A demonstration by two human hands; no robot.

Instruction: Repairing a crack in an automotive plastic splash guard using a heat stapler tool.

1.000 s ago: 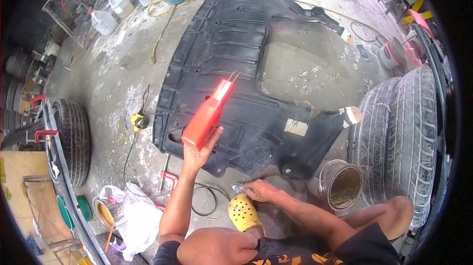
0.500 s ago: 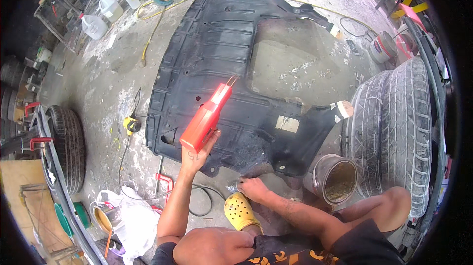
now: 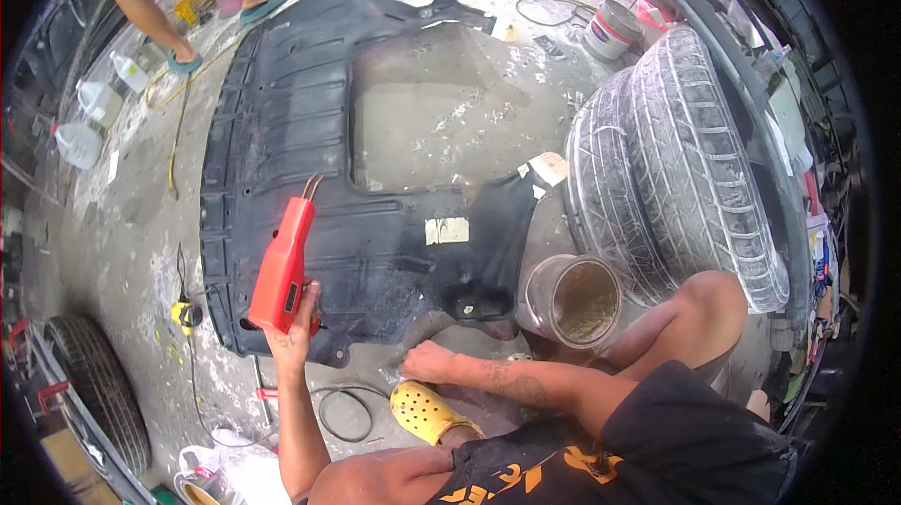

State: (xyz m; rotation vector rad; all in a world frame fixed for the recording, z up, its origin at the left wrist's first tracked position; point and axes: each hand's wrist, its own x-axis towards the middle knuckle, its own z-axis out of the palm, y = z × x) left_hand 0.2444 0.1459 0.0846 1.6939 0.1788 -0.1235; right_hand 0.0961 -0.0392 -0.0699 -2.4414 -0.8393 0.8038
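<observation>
My left hand (image 3: 296, 331) is wrapped round the grip of a red hot stapler (image 3: 284, 266), a gun-shaped plastic welder. Its two bare metal prongs (image 3: 311, 188) point away from me, over a large black plastic car undertray (image 3: 310, 120) on the floor. My right hand (image 3: 428, 361) is low, between the undertray's near edge and my yellow clog (image 3: 422, 411). Its fingers are curled in, and anything inside them is hidden. A pale rectangular patch (image 3: 447, 231) sits on the near right part of the undertray.
An open bucket (image 3: 535, 303) with residue stands by my right knee, beside dusty tyres (image 3: 699, 158). Cables (image 3: 345, 416) and a red clamp (image 3: 265, 393) lie to the near left, with a yellow plug (image 3: 186, 317) beyond. Another person's legs (image 3: 155, 22) stand at the far left.
The whole scene has shifted left and tilted as my view turned. The hot stapler is still in my left hand over the same part of the undertray. My right hand stays low near the clog.
</observation>
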